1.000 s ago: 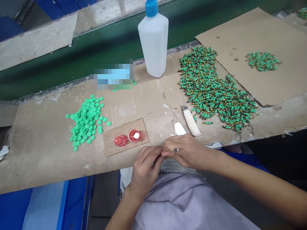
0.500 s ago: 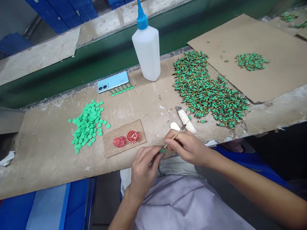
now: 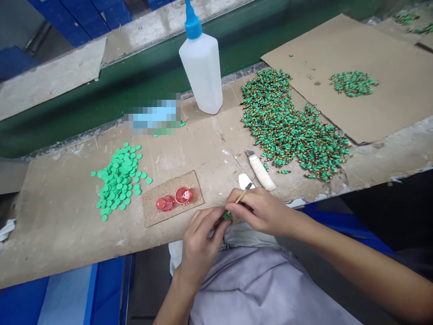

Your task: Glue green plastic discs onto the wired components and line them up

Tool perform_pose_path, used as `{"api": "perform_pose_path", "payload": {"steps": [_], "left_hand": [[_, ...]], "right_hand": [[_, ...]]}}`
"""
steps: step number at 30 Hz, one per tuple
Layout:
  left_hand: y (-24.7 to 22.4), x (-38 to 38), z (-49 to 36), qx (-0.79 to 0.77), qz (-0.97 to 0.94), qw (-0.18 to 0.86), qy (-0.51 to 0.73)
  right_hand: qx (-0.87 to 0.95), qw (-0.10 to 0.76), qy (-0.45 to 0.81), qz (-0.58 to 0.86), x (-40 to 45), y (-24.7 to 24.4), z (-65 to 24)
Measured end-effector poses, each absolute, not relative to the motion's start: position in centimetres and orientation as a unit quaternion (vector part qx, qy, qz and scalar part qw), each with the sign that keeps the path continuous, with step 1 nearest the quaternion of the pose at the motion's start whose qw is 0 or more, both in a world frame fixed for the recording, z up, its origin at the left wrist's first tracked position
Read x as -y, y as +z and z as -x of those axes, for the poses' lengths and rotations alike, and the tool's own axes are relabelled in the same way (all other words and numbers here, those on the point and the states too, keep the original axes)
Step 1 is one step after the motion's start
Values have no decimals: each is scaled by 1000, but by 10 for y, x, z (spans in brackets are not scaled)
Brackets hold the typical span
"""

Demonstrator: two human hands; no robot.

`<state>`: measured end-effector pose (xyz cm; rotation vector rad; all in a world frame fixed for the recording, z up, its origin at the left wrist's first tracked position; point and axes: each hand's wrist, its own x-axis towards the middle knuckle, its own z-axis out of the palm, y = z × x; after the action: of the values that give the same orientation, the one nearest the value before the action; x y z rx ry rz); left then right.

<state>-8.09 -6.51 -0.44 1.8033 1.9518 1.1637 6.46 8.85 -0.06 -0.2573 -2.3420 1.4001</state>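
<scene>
Head view — the left hand (image 3: pixel 201 248) pinches a small green piece (image 3: pixel 227 215) at the bench edge (image 3: pixel 142 239), the right hand (image 3: pixel 264 212) pinches a thin wooden stick (image 3: pixel 241 197) just beside it; a large green-and-yellow heap (image 3: pixel 291 131) and loose green discs (image 3: pixel 117 183) lie still to be handled.

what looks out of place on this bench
A small green and yellow piece lies apart from the main pile, close to the utility knife, so it looks like a stray. The bench's front edge also looks ragged and worn.
</scene>
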Motion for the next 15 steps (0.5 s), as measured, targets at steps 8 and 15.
{"api": "perform_pose_path", "payload": {"steps": [8, 15], "left_hand": [[-4, 65, 80, -666, -613, 131, 404], [-4, 65, 76, -669, -599, 126, 422]], "right_hand": [[889, 184, 410, 94, -85, -7, -63], [893, 216, 390, 54, -83, -10, -61]]}}
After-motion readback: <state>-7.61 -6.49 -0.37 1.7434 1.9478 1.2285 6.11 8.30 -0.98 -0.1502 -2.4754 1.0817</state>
